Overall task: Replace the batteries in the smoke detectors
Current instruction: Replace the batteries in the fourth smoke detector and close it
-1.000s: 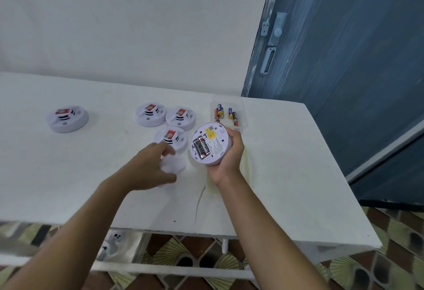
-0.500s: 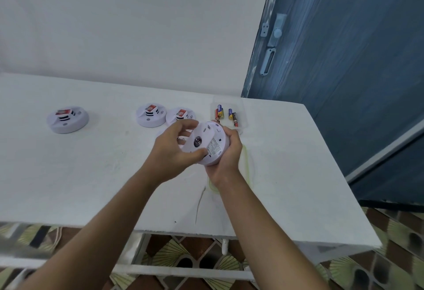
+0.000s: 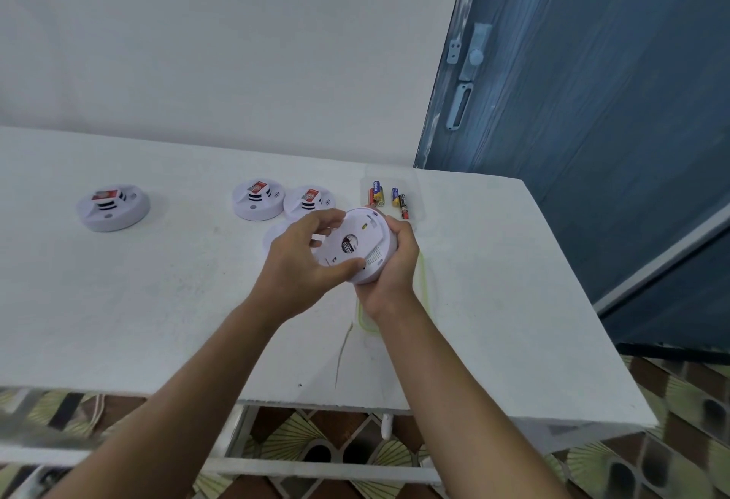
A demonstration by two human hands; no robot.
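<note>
A second ago the left hand lay on the table over a loose white cover and the open battery bay with its two cells faced up; now that hand has come across and the bay is covered by a round white back plate, pressed onto the round white plastic smoke detector. The detector is held off the table, tilted toward the person, above the middle of the white painted tabletop. The left hand's fingers curl over the plate's far rim and its thumb pushes on the near edge, so it is closed around the plate. The right hand cups the detector's body from the right and beneath, fingers wrapped round its side.

Just behind the hands sit two more white detectors with red stickers, side by side and nearly touching, and part of a further white round one peeks out from behind the left hand. A fourth stickered detector stands well apart on the left. To the right of the pair, a clear shallow plastic tray holds several small batteries, blue-and-yellow and black-and-red. A blue wooden door with a pale latch stands beyond the table's right end.
</note>
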